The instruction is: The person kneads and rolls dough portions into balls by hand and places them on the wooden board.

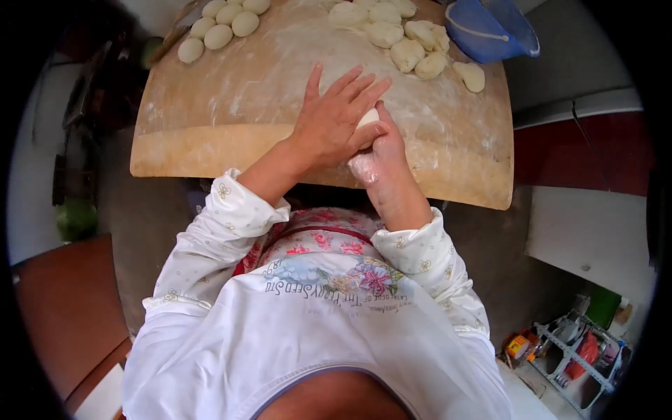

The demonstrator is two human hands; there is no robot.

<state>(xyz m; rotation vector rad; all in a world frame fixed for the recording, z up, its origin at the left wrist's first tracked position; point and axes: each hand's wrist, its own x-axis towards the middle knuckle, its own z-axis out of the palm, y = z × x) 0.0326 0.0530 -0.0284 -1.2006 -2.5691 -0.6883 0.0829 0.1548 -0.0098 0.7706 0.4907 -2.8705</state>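
Above the front part of the floured wooden board (pixel 210 105), my two hands meet around a white dough ball (pixel 368 117). My left hand (pixel 336 115) has its fingers spread, its palm side against the ball. Floury at the palm, my right hand (pixel 383 150) is curled round the ball from the right, with the thumb up beside it. Part of the ball is hidden between the hands. Smooth round dough balls (pixel 219 36) sit together at the board's back left. Rougher dough pieces (pixel 407 54) lie at the back right.
A blue plastic basin (pixel 490 31) stands at the board's back right corner. A metal rack (pixel 574 357) with bottles and a red bag is on the floor at the lower right. A green round object (pixel 75 220) is at the left, above a brown panel (pixel 73 308).
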